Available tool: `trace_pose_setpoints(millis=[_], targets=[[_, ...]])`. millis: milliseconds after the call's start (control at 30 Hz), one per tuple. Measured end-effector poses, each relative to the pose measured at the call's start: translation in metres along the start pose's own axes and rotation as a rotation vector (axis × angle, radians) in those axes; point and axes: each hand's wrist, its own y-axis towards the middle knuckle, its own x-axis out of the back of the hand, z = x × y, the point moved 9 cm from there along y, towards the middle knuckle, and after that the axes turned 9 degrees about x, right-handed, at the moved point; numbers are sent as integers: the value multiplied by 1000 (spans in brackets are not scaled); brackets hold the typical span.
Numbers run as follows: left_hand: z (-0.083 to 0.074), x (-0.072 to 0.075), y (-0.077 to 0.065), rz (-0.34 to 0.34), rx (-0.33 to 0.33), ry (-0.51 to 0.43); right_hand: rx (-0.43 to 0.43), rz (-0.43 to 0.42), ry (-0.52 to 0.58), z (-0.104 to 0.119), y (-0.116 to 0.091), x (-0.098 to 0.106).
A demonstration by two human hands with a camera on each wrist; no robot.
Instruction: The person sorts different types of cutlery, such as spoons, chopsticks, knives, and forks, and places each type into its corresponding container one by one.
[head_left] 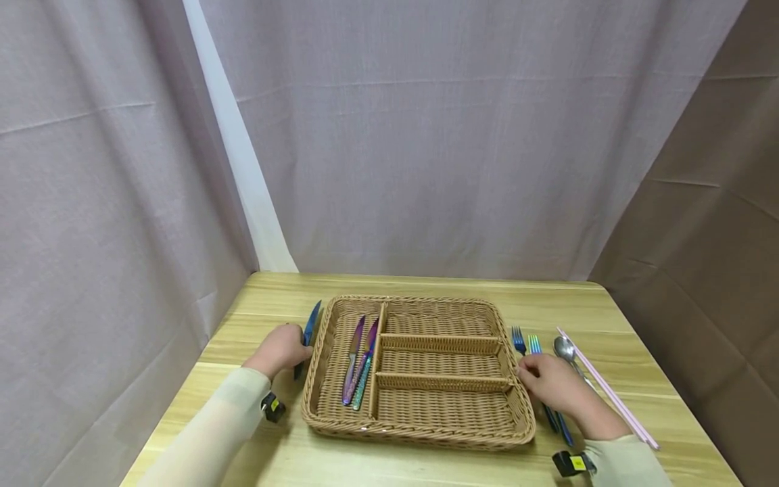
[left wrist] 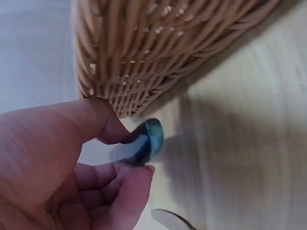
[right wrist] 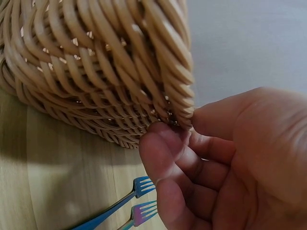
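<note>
My left hand pinches a dark blue knife between thumb and fingers, just outside the left wall of a wicker basket. In the left wrist view the knife's shiny blue handle end points at the camera. My right hand grips the basket's right rim between thumb and forefinger. Inside the basket's long left compartment lie purple knives, one with a teal glittery handle. The three compartments on the right hold nothing.
Right of the basket lie a blue fork, a rainbow fork, a spoon and pink chopsticks. Part of another piece of cutlery shows on the table below my left hand. Grey curtains hang behind.
</note>
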Motion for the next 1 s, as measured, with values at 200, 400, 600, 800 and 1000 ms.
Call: trace_pose_setpoints(millis=[200,400,600,800,1000], targets=[[-1,3,-2,22,17,0,-3,0,-2,0,0,0],[-3,11,-4,16,28,-17,0,0,-6,0,0,1],[-10,18,-3,5,11,-3,4,1,-1,0,0,1],[-23,23,1,-2,-34,12,2,1,-3,-1,0,2],[-34,26,2,-10,-61,24,3,5,6,0,0,1]])
